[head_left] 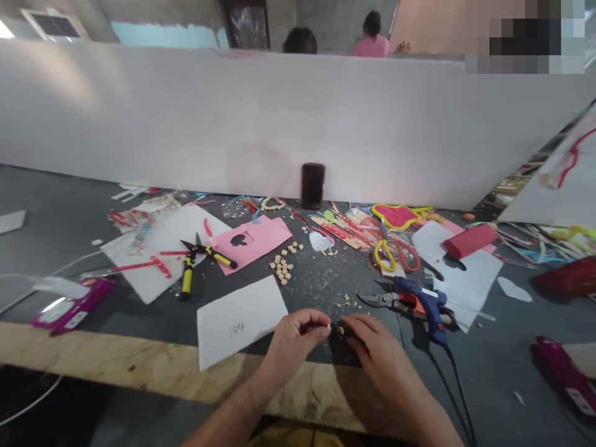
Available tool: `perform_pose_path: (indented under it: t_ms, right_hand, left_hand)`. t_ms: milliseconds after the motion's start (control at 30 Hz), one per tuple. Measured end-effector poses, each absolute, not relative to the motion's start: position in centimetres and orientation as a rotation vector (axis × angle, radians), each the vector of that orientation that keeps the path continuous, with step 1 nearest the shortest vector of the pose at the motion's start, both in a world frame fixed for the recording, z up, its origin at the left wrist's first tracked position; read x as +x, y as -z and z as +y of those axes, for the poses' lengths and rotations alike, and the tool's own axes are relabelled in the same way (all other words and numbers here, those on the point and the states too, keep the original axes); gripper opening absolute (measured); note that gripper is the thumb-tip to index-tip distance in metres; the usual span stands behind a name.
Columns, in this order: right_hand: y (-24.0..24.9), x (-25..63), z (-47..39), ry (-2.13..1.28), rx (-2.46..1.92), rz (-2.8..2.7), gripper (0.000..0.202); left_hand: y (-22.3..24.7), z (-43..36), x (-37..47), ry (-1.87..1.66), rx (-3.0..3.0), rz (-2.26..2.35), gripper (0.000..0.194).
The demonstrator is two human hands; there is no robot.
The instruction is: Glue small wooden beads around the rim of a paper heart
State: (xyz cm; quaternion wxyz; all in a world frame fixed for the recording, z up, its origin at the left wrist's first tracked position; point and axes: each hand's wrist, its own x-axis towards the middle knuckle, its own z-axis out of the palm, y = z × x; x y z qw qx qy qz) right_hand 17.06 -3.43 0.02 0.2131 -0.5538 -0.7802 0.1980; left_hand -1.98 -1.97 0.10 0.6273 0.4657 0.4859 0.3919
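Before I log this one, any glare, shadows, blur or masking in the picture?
Head view: pale glare on the upper left of the board; same view: dark shadow between the left hand and right hand, crossing the wooden strip; the head view also leaves the bit the left pinches soft, and has a pixelated block near the top-right corner.

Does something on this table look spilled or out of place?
Yes: pale crumbs lie scattered across the dark tabletop between the small beige blocks and the pruning shears. They look odd, like spilled debris.
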Motion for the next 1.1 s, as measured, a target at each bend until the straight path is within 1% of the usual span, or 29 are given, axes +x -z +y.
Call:
perform_pose_path:
  t_ms: [133,233,400,467,600,767,1100]
  right_hand:
    - [0.4,16.5,-2.7,-0.561,-1.568,-2.256,0.029]
    - [0.1,16.3,-2.8,-0.608,-1.563,-2.191,0.024]
    - [-1.4,15.6,-4.1,-0.955,-1.532,-1.829,0.021]
    - [-2.0,15.3,-4.7,-1.012,-1.515,-1.727,0.020]
    - [-2.6,15.0,-5.3,-1.022,-1.487,-1.614,0.020]
    - [-3.0,14.9,-5.6,-1.007,-1.483,-1.624,0.014]
    - [-2.4,15.1,-6.1,-1.041,-1.466,-1.619,0.017]
  left_hand:
    - [-0.1,-2.1,-2.4,-0.896,1.109,1.138,0.018]
    - [0.0,-2.2,-2.4,-0.893,1.130,1.149,0.019]
    - [-0.6,-2.6,-2.1,-0.891,1.185,1.161,0.015]
    - [-0.9,-2.8,-1.9,-0.908,1.239,1.156,0.013]
    - [-1.4,-3.1,-1.8,-0.942,1.430,1.140,0.010]
    - [-1.6,-3.3,-1.9,-1.000,1.581,1.088,0.011]
    - [-1.3,-3.6,-1.7,-1.085,1.734,1.022,0.013]
